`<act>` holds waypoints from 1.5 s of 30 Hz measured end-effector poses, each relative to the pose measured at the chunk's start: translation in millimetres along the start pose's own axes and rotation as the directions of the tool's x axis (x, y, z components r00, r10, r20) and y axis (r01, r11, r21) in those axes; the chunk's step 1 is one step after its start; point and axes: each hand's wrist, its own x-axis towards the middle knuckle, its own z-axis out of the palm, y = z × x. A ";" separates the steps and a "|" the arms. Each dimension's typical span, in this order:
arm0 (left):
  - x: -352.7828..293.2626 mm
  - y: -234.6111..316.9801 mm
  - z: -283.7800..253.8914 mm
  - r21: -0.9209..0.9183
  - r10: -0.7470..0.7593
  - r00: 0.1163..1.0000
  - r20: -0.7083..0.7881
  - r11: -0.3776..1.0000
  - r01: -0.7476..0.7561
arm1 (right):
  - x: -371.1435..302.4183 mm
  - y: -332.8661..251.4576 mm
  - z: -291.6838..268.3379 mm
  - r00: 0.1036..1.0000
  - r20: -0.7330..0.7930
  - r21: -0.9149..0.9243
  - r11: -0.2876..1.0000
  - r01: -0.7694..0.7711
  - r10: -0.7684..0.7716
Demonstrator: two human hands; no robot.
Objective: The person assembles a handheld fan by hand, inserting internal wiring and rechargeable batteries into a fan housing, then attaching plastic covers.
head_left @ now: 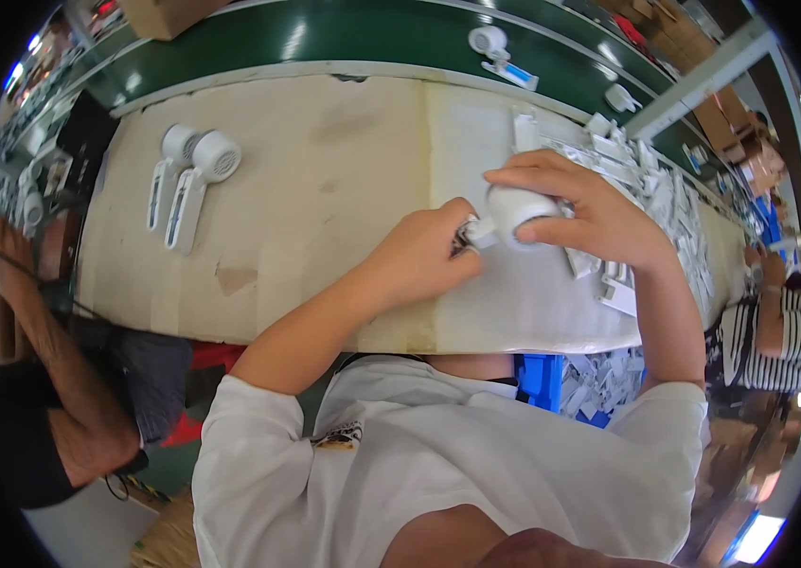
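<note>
Between my hands is a white handheld fan [517, 210] with a round, drum-shaped head. The fingers and thumb of my right hand [576, 204] wrap round that head from the right. On the other side, my left hand [427, 248] is closed on the narrower handle end, and most of the handle is hidden in it. Two similar white handheld fans, one nearer [200, 185] and one just behind it [171, 170], lie side by side on the left of the table, with round grilled heads and slotted handles.
Many loose white plastic parts [670, 222] are heaped along the right of the pale worktable [315, 189]. Beyond its far edge runs a green conveyor belt [344, 36] carrying another fan [500, 55]. A co-worker's arm [36, 331] is at left; a striped sleeve [779, 336] shows at right.
</note>
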 end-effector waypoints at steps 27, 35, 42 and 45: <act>21.3 5.5 2.0 -0.813 -0.144 0.978 -0.152 0.581 -0.041 | -81.6 79.9 35.9 0.734 -0.658 0.198 0.979 -0.044 0.166; 19.4 -0.6 32.1 -0.886 -0.229 0.903 -0.363 0.384 -0.259 | -2.1 2.0 83.0 0.665 -0.733 -0.242 0.968 -0.062 -0.140; 22.8 -2.7 31.1 -0.756 -0.265 0.773 -0.577 0.531 -0.383 | 19.7 -0.8 91.1 0.581 -0.757 -0.448 0.884 -0.131 -0.298; 18.3 4.6 14.9 -0.733 -0.130 0.763 -0.633 0.418 -0.537 | 19.1 10.7 85.6 0.537 -0.809 -0.335 0.938 -0.087 -0.239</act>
